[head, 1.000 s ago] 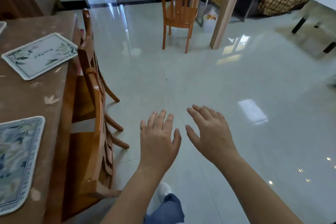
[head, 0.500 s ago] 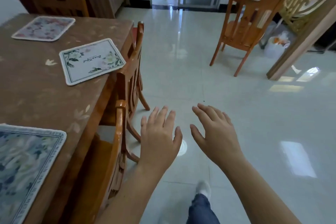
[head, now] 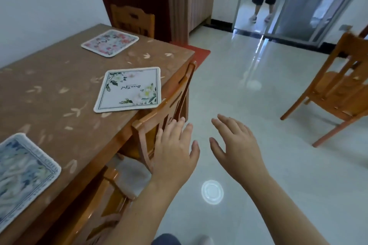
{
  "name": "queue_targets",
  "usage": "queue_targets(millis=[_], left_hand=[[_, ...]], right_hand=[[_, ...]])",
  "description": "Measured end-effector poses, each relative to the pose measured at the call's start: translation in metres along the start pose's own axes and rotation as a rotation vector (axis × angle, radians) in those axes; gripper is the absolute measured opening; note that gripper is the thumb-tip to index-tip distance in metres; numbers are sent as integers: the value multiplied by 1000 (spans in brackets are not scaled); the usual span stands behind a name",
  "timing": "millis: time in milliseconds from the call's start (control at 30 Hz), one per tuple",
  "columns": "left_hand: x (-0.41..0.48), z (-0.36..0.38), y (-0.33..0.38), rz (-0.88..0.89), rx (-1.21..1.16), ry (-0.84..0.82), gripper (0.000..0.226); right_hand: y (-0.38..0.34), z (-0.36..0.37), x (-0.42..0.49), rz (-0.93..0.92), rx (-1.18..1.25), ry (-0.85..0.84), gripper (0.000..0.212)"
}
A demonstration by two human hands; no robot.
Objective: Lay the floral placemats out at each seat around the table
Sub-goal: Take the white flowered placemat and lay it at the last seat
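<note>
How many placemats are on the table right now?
3. A pink floral rectangular placemat at the far end, a white leaf-bordered placemat by the tucked-in wooden chair, a blue floral placemat nearest. The brown table runs off frame; more may be hidden.

Table (head: 49, 85): the top is covered in a brown leaf-printed sheet, smooth with a dull sheen, over a varnished wood edge. The pink placemat (head: 110, 42), white placemat (head: 129, 89) and blue placemat (head: 22, 175) look like matt woven cloth with a stitched, slightly fuzzy border. The tucked-in chair (head: 169, 103) and the free-standing chair (head: 338, 89) are orange-toned wood under a glossy lacquer, and the floor (head: 278, 165) is pale polished tile, smooth and strongly reflective.
</note>
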State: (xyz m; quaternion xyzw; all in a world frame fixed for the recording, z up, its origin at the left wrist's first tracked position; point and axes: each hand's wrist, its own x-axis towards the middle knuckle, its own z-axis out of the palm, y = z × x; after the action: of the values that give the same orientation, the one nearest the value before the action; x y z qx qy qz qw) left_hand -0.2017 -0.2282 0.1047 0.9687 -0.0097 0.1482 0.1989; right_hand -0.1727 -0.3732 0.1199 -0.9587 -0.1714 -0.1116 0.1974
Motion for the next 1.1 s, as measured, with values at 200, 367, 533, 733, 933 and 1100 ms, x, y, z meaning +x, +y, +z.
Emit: queue_targets(millis=[200, 367, 533, 733, 933, 1100], left_hand=[[52, 15, -15, -152, 74, 101, 37], [103, 31, -47, -247, 88, 120, 39], [168, 36, -94, -375, 31, 174, 40], [235, 30, -151, -458, 29, 194, 40], [263, 50, -195, -547, 33, 175, 42], [274, 76, -223, -621, 49, 124, 41]], right_hand=[[21, 21, 71, -145, 38, -12, 38], [24, 46, 139, -204, 27, -54, 39], [20, 71, 218, -301, 38, -71, 37], [-11, 105, 322, -407, 43, -95, 38], [-26, 144, 393, -503, 19, -183, 40], [-35, 181, 429, -682, -1, -250, 41]])
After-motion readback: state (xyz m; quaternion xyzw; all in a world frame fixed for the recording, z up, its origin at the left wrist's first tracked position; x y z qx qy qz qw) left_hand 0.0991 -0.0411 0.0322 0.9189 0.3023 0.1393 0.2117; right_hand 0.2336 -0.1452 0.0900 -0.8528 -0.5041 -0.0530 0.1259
